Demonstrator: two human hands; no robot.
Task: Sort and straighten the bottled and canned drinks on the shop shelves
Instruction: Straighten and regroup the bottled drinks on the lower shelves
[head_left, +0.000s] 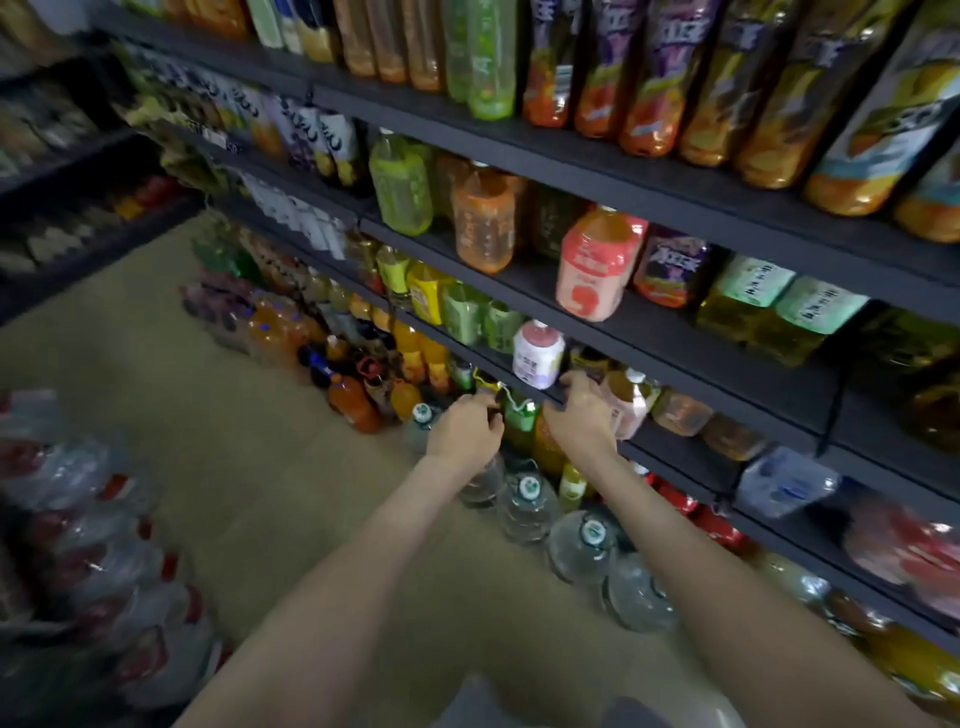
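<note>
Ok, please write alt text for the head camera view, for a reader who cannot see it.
A person reaches to a low shelf of bottled drinks: the left hand by a green bottle, the right hand beside a pale pink bottle. Large water bottles stand on the floor.

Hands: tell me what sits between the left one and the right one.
Head view: a green bottle stands between the left hand and the right hand, with an orange bottle just below it.
</note>
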